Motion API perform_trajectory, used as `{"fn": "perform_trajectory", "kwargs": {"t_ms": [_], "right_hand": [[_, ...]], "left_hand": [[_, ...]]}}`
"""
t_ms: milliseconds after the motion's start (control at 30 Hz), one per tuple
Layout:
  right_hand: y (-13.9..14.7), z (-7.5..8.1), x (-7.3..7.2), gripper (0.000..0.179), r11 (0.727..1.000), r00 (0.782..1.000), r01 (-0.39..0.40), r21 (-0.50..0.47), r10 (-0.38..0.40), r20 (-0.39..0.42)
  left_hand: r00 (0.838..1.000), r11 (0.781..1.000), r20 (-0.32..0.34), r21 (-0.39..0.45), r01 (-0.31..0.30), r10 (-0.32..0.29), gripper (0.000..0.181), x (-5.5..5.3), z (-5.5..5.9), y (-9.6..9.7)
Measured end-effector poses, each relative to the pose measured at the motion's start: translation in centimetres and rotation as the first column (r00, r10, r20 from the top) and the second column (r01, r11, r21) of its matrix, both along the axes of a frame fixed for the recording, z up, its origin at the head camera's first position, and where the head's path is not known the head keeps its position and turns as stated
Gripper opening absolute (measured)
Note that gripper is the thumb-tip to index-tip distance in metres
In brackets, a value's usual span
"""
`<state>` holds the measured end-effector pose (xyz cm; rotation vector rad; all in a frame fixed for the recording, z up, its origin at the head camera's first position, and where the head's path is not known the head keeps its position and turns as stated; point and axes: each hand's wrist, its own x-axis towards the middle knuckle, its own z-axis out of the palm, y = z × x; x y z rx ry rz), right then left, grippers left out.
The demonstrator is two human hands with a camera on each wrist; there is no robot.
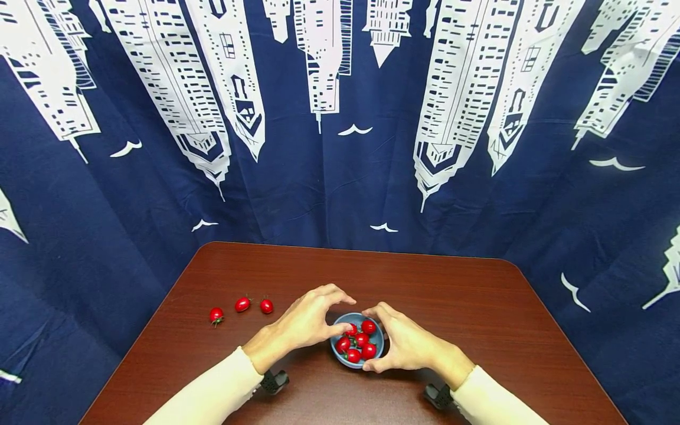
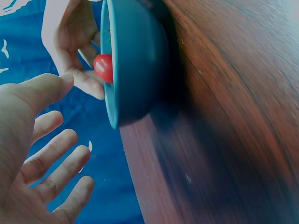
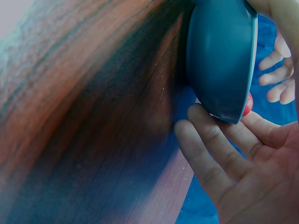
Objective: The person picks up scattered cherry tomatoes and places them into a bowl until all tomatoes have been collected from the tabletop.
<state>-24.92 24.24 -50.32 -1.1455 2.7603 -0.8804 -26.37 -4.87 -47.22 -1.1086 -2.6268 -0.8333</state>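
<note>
A small blue bowl [image 1: 355, 319] with several red cherry tomatoes [image 1: 362, 339] inside is upright on the brown table. My right hand [image 1: 406, 342] holds it from the right, thumb at the near rim and index finger at the far rim. The right wrist view shows the fingers curving under the side of the bowl [image 3: 219, 60]. My left hand [image 1: 305, 320] hovers at the bowl's left side with nothing in it, its thumb overlapping the tomatoes in the head view. Its fingers are spread and apart from the bowl [image 2: 140, 65] in the left wrist view.
Three loose cherry tomatoes lie on the table's left part: one tomato [image 1: 216, 315] nearer the left edge, a second tomato [image 1: 242, 304], and a third tomato [image 1: 267, 306]. Behind the brown table [image 1: 451, 295] hangs a dark blue curtain [image 1: 297, 195] printed with white buildings.
</note>
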Motion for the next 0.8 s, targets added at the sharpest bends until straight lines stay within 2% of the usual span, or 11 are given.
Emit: {"fn": "perform_trajectory", "kwargs": {"t_ms": [400, 533, 667, 800], "right_hand": [[0.0, -0.1, 0.0, 0.092, 1.000, 1.000, 0.001, -0.006, -0.001, -0.007], [0.0, 0.1, 0.0, 0.092, 1.000, 1.000, 0.003, -0.006, -0.003, -0.003], [0.0, 0.1, 0.0, 0.092, 1.000, 1.000, 0.008, -0.007, -0.008, 0.006], [-0.1, 0.0, 0.1, 0.092, 1.000, 1.000, 0.005, -0.007, -0.005, 0.014]], "left_hand": [[0.998, 0.997, -0.001, 0.017, -0.070, 0.070, 0.048, 0.1, -0.4, -3.6], [0.994, 0.994, 0.001, 0.021, -0.110, 0.110, 0.048, 0.0, -0.5, -5.0], [0.989, 0.988, -0.017, 0.033, -0.149, 0.150, 0.049, -0.1, -0.8, -6.6], [0.986, 0.985, -0.017, 0.056, -0.163, 0.164, 0.048, -0.2, -1.3, -8.3]]}}
